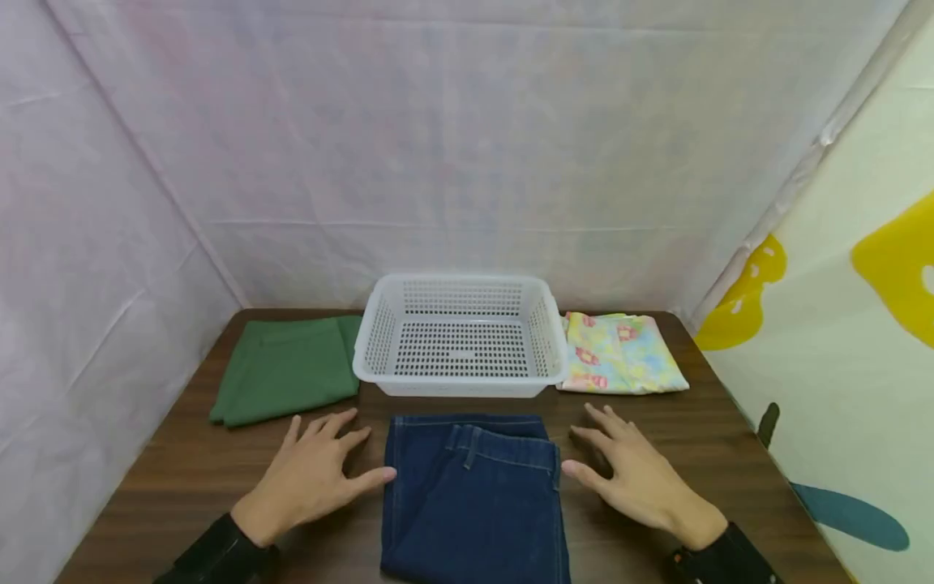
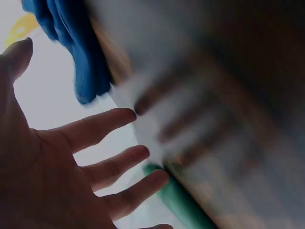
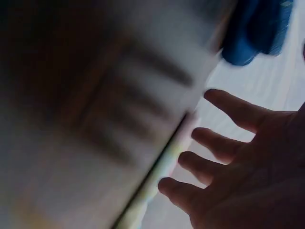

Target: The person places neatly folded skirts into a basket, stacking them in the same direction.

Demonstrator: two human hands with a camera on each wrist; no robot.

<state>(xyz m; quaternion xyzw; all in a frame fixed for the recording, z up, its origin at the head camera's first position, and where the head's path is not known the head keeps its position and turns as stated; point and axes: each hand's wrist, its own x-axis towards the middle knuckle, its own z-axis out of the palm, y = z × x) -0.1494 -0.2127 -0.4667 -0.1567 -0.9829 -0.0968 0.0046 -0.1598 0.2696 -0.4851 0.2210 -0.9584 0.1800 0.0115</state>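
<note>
A pair of folded dark blue jeans (image 1: 481,495) lies at the front middle of the wooden table, waistband toward the back. My left hand (image 1: 314,470) is just left of it, fingers spread and holding nothing, the thumb tip at the denim's left edge. On the other side, my right hand (image 1: 635,474) has its fingers spread too, its thumb close to the right edge of the waistband. Whether either thumb touches the cloth I cannot tell. In the wrist views, the blue denim (image 2: 86,52) shows beyond the left fingers, and the jeans (image 3: 255,33) appear above the right fingertips.
Behind the jeans stands a white plastic basket (image 1: 461,388) with perforated sides and nothing inside. Folded green cloth (image 1: 292,365) lies to its left, and folded pastel patterned cloth (image 1: 620,353) to its right. White fabric sheets (image 1: 467,162) hang behind and beside the table (image 1: 730,454).
</note>
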